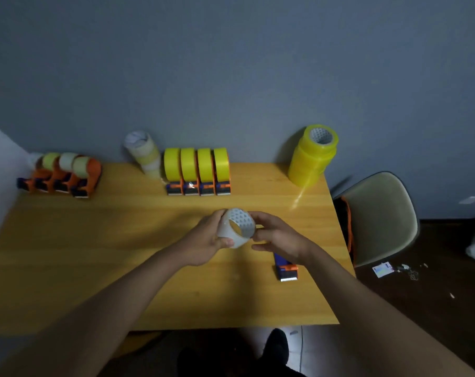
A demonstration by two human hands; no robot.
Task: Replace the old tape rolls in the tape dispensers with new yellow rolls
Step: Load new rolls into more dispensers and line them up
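My left hand (206, 240) grips an old, nearly used-up whitish tape roll (235, 228) above the middle of the wooden table (94, 254). My right hand (278, 236) has its fingers curled round a blue and orange tape dispenser (285, 268), which sticks out below the palm and lies on the table. Several dispensers with yellow rolls (196, 170) stand in a row at the back centre. Several dispensers with old pale rolls (63, 174) stand at the back left. A stack of new yellow rolls (312, 156) stands at the back right.
A stack of old pale rolls (143, 152) leans against the wall behind the yellow row. A beige chair (380, 216) stands by the table's right edge. Scraps and a card (383, 269) lie on the dark floor at the right.
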